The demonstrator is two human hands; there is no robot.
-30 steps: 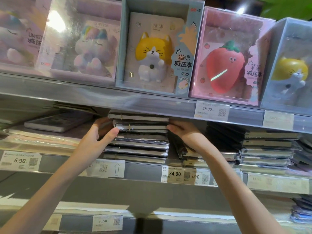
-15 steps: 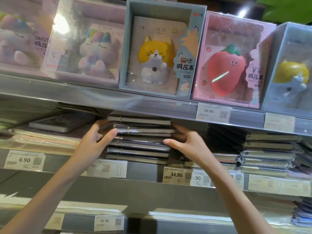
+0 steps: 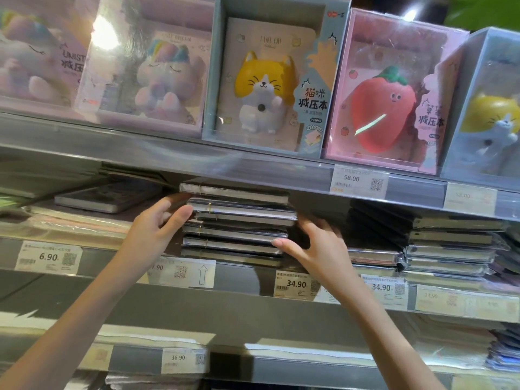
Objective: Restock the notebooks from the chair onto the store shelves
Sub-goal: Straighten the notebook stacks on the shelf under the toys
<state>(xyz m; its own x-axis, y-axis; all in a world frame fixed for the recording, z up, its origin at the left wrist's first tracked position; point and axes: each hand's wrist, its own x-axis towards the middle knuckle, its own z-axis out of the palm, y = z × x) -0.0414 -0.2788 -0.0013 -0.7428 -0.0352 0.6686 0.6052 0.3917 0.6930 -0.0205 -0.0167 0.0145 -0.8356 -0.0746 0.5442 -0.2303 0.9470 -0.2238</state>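
Observation:
A stack of several dark, plastic-wrapped notebooks (image 3: 236, 223) lies on the middle shelf (image 3: 242, 277), its top close under the shelf above. My left hand (image 3: 157, 226) presses the stack's left side, with the thumb on the front edge of an upper notebook. At the stack's right side my right hand (image 3: 315, 246) has its fingers spread, the thumb touching the front corner of a lower notebook. The notebooks are slightly staggered. The chair is out of view.
Boxed plush-toy notebooks (image 3: 270, 80) line the upper shelf. More dark notebook stacks (image 3: 450, 243) sit to the right, and thin flat notebooks (image 3: 109, 197) to the left. Price tags (image 3: 295, 284) run along the shelf fronts. A lower shelf (image 3: 253, 358) holds more stock.
My right hand has slid down from the upper notebooks to the stack's lower right corner and spread its fingers. My left hand stays against the left side. The camera has tilted slightly.

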